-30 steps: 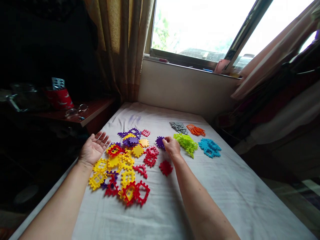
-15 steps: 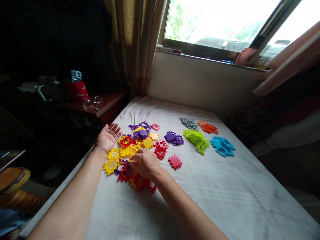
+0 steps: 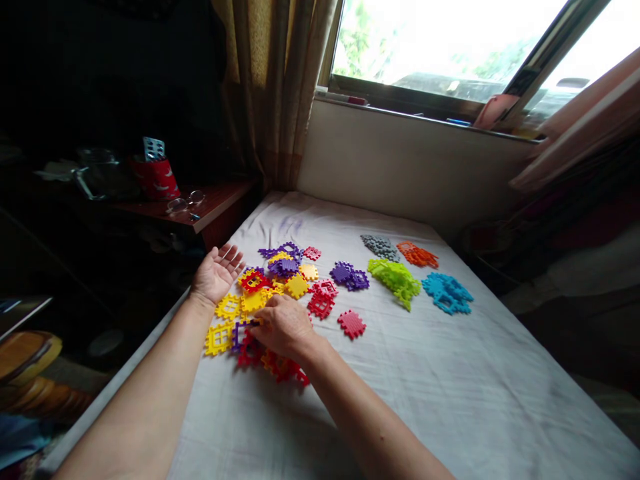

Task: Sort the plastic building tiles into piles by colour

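My left hand [image 3: 217, 275] rests palm up at the pile's left side, fingers apart and nothing in it. Over the mixed pile, my right hand [image 3: 284, 323] is bent, its fingertips closed on the edge of a purple building tile [image 3: 238, 337] with a square opening. A yellow window tile [image 3: 219, 339] lies beside it at the left. Red tiles [image 3: 283, 367] lie partly hidden under my right hand. Behind it are a plain yellow tile [image 3: 297, 286], another yellow window tile [image 3: 229, 307] and purple tiles [image 3: 284, 267].
Separate groups lie to the right: red tiles [image 3: 321, 305], purple tiles [image 3: 350, 276], lime green pieces [image 3: 395, 280], blue pieces [image 3: 447, 293], grey pieces [image 3: 380, 247] and orange pieces [image 3: 417, 254]. Glasses [image 3: 185, 202] and a red container [image 3: 155, 179] stand on a side table [image 3: 220, 203].
My right hand has shifted slightly left with the purple tile, which shows more now. The front yellow window tile has slid a little left and nearer. My left hand stays put.
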Available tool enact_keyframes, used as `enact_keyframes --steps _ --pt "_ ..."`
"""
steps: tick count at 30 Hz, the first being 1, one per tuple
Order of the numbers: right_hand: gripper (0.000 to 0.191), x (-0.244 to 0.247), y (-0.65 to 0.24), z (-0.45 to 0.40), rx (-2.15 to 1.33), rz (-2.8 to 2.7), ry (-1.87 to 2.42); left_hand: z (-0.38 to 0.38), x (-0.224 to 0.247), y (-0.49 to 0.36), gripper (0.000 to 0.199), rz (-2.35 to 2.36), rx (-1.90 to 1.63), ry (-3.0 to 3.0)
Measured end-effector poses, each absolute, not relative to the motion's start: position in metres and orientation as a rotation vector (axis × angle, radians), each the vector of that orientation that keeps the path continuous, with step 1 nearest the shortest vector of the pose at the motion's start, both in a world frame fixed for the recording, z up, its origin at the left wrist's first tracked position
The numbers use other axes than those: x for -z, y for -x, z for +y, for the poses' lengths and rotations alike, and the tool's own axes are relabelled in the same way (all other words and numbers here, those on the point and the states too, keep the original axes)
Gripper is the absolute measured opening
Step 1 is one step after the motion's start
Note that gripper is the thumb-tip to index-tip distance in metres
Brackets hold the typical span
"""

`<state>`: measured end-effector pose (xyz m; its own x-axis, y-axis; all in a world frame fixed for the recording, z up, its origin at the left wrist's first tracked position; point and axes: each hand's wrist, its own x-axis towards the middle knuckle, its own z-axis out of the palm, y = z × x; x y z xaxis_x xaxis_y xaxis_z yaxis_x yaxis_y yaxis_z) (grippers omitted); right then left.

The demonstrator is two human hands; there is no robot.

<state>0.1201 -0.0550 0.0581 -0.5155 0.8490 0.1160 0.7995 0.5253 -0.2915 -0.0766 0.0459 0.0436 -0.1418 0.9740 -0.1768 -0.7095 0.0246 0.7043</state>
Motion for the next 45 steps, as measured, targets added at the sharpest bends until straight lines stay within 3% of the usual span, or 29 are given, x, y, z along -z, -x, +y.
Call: enact_keyframes --steps 7,15,21,28,36,42,45 --pt "0.022 -0.061 -0.114 -0.054 -0.39 -2.481 1.45 0.048 -0.041 0.078 0.019 0.804 -1.541 -0.451" --pt "0.013 -0.061 -0.143 -0.032 -0.811 -1.828 1.578 0.047 -0.043 0.075 0.021 0.815 -1.524 -0.451" --pt "0.026 -0.049 -0.221 0.009 -0.594 -1.406 1.686 0.041 -0.046 0.069 0.026 0.832 -1.375 -0.59" --pt "0.027 -0.042 -0.278 0.042 -0.432 -1.161 1.969 0.038 -0.049 0.068 0.025 0.816 -1.338 -0.58" --pt "0.028 -0.06 -0.275 0.047 -0.209 -1.284 2.183 0.036 -0.053 0.069 0.023 0.825 -1.327 -0.562" --pt "0.024 -0.073 -0.222 0.041 -0.202 -1.798 1.951 0.035 -0.054 0.069 0.025 0.832 -1.288 -0.564" --pt "0.032 -0.074 -0.188 0.044 -0.239 -2.022 1.847 0.035 -0.055 0.07 0.026 0.824 -1.275 -0.588"
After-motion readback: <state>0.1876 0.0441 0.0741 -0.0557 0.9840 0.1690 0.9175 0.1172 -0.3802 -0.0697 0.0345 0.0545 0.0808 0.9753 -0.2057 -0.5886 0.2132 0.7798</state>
